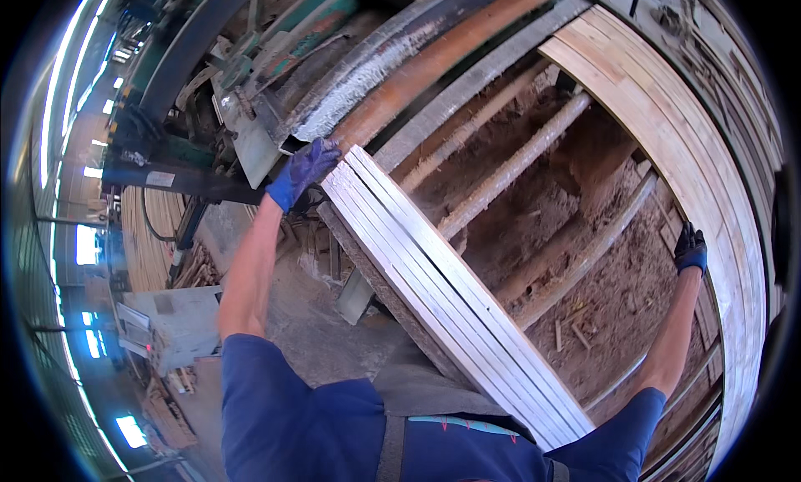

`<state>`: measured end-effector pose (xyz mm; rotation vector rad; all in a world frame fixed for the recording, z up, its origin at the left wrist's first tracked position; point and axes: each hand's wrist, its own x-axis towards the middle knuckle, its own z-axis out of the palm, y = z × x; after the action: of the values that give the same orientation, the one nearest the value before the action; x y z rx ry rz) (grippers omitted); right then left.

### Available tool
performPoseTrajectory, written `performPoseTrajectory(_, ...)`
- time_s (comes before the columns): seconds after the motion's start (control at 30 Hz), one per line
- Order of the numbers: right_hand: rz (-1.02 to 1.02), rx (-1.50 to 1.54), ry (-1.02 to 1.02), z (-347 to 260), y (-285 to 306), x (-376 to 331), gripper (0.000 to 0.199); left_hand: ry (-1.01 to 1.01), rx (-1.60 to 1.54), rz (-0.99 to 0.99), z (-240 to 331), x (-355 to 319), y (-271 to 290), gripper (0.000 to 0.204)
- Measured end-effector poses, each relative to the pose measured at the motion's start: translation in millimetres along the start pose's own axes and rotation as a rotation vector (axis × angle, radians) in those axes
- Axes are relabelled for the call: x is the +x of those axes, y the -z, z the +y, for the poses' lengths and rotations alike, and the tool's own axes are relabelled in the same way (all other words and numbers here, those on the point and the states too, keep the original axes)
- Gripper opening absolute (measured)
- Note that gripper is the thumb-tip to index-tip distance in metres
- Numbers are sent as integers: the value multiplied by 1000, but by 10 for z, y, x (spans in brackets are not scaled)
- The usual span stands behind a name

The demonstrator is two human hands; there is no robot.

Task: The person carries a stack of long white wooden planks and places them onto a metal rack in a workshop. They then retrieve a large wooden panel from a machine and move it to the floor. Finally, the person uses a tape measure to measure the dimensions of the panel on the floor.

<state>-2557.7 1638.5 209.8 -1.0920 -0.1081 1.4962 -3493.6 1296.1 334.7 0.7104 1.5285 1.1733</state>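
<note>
My left hand [305, 172], in a blue-purple glove, reaches to the far left end of a row of narrow pale boards [455, 294]. Its fingers lie stretched at the boards' corner, close to a rusty orange metal bar [450, 60]; whether they press on the wood is unclear. On the right, my right hand [691, 249], in a dark blue glove, touches the inner edge of a long layer of light wooden boards [667, 123]. Its fingers point away from me, somewhat apart, and nothing is gripped in them.
Between both sets of boards, metal rollers [517, 169] span a pit of sawdust and wood scraps [601, 290]. Green and grey machinery [284, 48] stands at the far left. Below it are stacked wood strips [150, 240] and a pale sheet-topped stand [188, 323].
</note>
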Motion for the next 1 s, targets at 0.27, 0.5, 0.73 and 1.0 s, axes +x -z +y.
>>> performPoseTrajectory(0.27,-81,-760,45,511,-1027,-2172,46,-83,446,95,74,-280,-96,49)
performPoseTrajectory(0.5,113,-893,248,202,-234,-3789,36,135,355,55,107,590,-268,33)
performPoseTrajectory(0.73,-187,-1378,194,713,-984,-5414,39,490,-63,-644,-90,2170,-489,57)
performPoseTrajectory(1.0,-364,-2050,-114,1436,-625,-5412,44,487,96,-847,453,1637,-1389,69)
